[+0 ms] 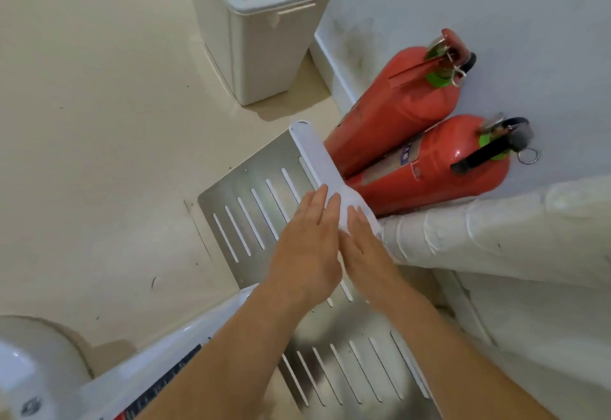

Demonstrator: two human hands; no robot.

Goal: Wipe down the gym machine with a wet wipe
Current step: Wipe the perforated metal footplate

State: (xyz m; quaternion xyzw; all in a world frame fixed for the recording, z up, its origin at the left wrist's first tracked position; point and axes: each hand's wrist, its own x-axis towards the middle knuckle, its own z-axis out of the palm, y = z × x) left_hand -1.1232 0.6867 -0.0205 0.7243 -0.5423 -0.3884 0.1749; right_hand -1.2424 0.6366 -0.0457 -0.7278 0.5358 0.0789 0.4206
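Now, left hand [306,243]: is pressing flat, fingers straight, on the wipe [347,205].
right hand [366,245]: is pressing likewise, clasping nothing.
wipe: is lying over the white bar [312,148], above the slotted plate [274,159].
fire extinguishers [393,115]: are standing just beside the bar.

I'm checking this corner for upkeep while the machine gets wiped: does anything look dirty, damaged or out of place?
Yes, minor things. The wall has dark smudges above the skirting beside the white bin, the floor shows small dark scuffs, and the nearer fire extinguisher has a worn-looking label. Nothing is spilled.
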